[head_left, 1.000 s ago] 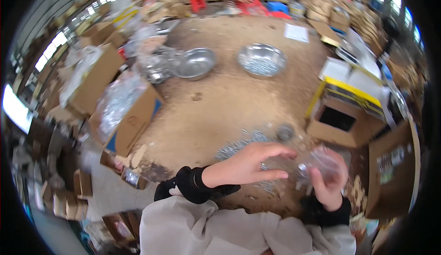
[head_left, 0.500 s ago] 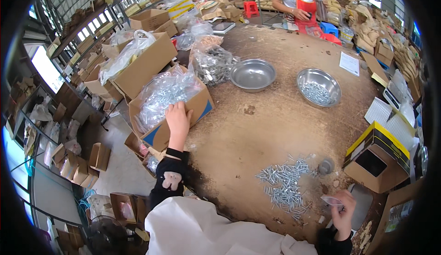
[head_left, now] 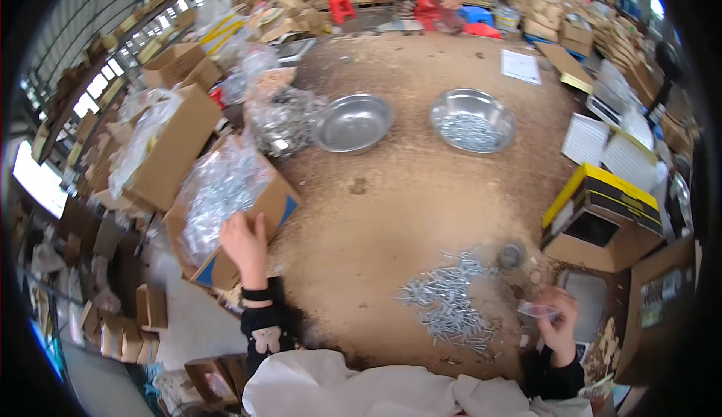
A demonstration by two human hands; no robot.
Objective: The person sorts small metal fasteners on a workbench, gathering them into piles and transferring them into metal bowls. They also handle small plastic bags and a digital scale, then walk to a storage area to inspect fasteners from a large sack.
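Observation:
At the left, an open cardboard box (head_left: 281,215) holds clear plastic bags of small metal pieces (head_left: 219,185). My left hand (head_left: 244,248) is over the near rim of this box, fingertips against the plastic, thumb apart from the fingers; it has nothing visible in its grasp. At the lower right, my right hand (head_left: 560,321) pinches a small clear plastic bag (head_left: 536,310) above the table. A loose pile of silvery screws (head_left: 450,300) lies just left of that hand. Beside the pile stands a small grey cup (head_left: 511,254).
Two steel bowls stand farther back: one bare (head_left: 353,122), one with screws, its rim shiny (head_left: 438,109). A black-and-yellow carton (head_left: 602,225) and a grey tray (head_left: 583,300) sit at the right. Across the table (head_left: 361,229), a person in a red apron (head_left: 427,7) handles something.
The whole view has swung, so table and boxes appear farther left. My left thumb now stands farther from its fingers. My right hand still has the small bag. The other person's hands have come together higher.

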